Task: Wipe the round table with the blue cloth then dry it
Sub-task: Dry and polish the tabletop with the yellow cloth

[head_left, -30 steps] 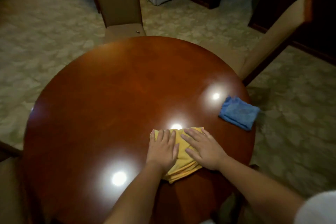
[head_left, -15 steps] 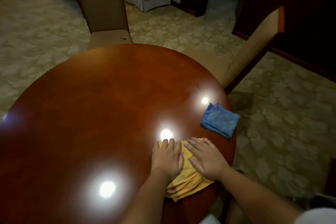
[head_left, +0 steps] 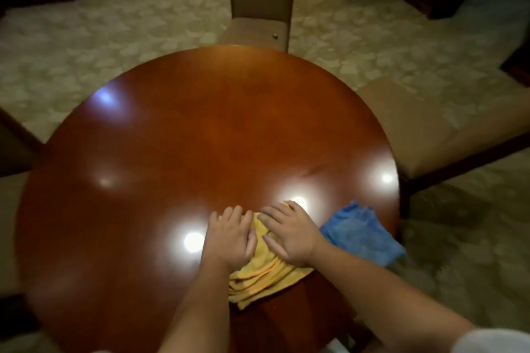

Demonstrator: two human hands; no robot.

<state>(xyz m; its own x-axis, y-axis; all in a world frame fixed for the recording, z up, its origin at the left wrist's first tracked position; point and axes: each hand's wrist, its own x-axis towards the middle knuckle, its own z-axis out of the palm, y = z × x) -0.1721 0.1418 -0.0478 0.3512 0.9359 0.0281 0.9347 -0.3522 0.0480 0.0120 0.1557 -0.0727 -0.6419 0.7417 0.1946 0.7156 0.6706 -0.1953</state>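
Round table (head_left: 200,129) drying, I judge — my left hand (head_left: 229,235) and right hand (head_left: 289,231) press flat on the yellow cloth (head_left: 266,272), blue cloth (head_left: 361,233) idle just right of them — next, sweep outward.

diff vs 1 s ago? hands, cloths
Nothing taken hold of or let go. The left hand and right hand press flat on the yellow cloth as before, near the table's near edge. The gap between the right hand and the blue cloth has closed; they now look about touching. The blue cloth remains unheld at the right rim. The camera view swung, so much of the apparent shift is viewpoint.
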